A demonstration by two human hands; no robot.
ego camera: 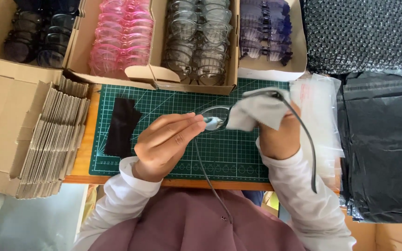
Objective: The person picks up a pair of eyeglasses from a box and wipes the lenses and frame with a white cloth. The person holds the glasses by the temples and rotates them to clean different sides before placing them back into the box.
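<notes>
Glasses (216,118) crosswise, temples toward wearer

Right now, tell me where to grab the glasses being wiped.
Take the glasses by the free temple arm trailing toward the body, coming from below. The left hand pinches one lens rim, and the cloth in the right hand covers the other.
</notes>
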